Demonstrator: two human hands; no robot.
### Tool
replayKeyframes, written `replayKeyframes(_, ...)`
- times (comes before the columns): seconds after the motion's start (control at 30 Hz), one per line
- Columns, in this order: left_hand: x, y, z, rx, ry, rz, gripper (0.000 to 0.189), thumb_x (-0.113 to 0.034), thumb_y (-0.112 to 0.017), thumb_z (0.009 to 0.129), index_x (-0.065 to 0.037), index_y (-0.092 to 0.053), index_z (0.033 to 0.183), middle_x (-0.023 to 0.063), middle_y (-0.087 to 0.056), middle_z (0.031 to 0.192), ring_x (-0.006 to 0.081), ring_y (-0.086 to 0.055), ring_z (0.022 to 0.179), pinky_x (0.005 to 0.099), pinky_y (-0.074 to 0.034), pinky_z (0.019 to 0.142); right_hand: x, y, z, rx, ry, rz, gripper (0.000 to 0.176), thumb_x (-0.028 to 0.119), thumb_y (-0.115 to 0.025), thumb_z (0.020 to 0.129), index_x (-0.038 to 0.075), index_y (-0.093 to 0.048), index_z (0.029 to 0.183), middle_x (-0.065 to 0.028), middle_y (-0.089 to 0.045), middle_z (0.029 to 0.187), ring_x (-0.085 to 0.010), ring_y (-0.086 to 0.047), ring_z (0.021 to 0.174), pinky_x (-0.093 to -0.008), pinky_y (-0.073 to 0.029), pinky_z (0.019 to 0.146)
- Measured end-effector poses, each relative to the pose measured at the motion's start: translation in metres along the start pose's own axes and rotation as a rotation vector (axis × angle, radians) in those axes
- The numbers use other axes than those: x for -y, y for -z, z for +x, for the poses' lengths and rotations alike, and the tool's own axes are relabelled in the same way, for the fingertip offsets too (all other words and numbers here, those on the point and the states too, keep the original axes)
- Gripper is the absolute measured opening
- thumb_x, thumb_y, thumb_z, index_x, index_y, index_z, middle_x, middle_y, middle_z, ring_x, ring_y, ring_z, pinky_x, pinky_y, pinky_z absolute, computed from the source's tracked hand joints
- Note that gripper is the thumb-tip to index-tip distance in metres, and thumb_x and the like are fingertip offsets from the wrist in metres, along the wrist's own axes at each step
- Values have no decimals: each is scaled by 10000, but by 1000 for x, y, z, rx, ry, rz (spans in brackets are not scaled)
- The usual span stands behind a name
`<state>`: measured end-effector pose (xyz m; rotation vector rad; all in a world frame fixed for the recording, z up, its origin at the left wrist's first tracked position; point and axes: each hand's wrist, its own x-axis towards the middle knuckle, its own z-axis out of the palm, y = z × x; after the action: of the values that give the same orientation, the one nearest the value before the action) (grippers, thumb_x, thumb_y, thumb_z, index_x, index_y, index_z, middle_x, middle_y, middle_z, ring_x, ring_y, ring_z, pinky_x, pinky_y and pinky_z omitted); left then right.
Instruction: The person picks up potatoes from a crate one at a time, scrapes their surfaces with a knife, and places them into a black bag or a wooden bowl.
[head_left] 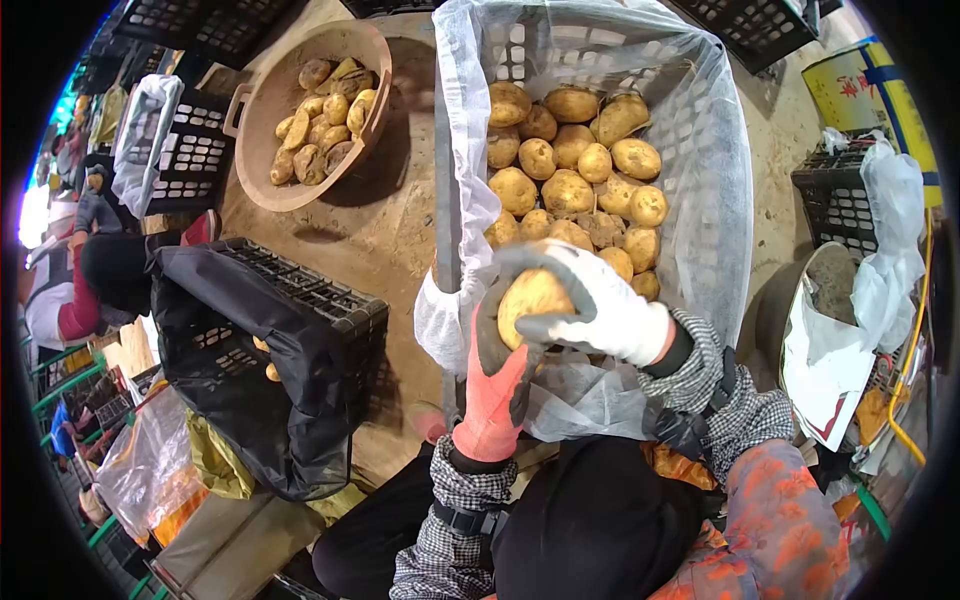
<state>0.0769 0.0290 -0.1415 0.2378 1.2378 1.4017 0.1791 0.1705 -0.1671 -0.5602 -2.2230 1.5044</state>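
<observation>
A large potato [535, 302] is held between my two gloved hands over the near end of a crate lined with white fabric [700, 210]. My left hand [490, 385], in a coral glove with a grey palm, cups it from the left and below. My right hand [605, 300], in a white glove with grey fingertips, closes round it from the right; its fingers are slightly blurred. Beyond my hands, several loose potatoes [568, 192] cover the crate's bottom. White fabric hangs over the crate's left rim.
A brown basin [255, 150] with potatoes stands at the upper left. Below it is a black crate [300, 290] draped in dark cloth, with a few potatoes inside. Another person [85, 270] is at the far left. Right of my crate stands a bucket [790, 300].
</observation>
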Motion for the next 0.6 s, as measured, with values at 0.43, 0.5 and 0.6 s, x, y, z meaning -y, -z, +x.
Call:
replayKeyframes(0.43,-72,188,-64,-302,-714,-1169,583,-277,-502,964,-16,-295,1442,174,-343,1480,312,-378,1324,464,-365,1062,-78,-2,-4,320,-423,-821,633,315,-640,817,136,-426,1385,-141,-400,1427,-360,-450,1231,-481,-398,1004)
replayKeyframes(0.5,-68,161,-51,-238,-715,-916,588,-316,-470,974,-21,-286,1449,177,-340,1483,320,-373,1328,473,-344,1080,-73,-17,0,328,-525,-962,682,338,-666,799,134,-412,1398,-143,-393,1427,-372,-451,1218,-487,-400,995)
replayKeyframes(0.6,-50,71,-20,-39,-510,-582,622,-391,-428,979,-56,-261,1475,168,-339,1484,343,-400,1316,485,-300,1105,-90,-17,-1,187,-525,-840,702,367,-709,757,103,-451,1354,-159,-443,1375,-345,-486,1178,-445,-406,994)
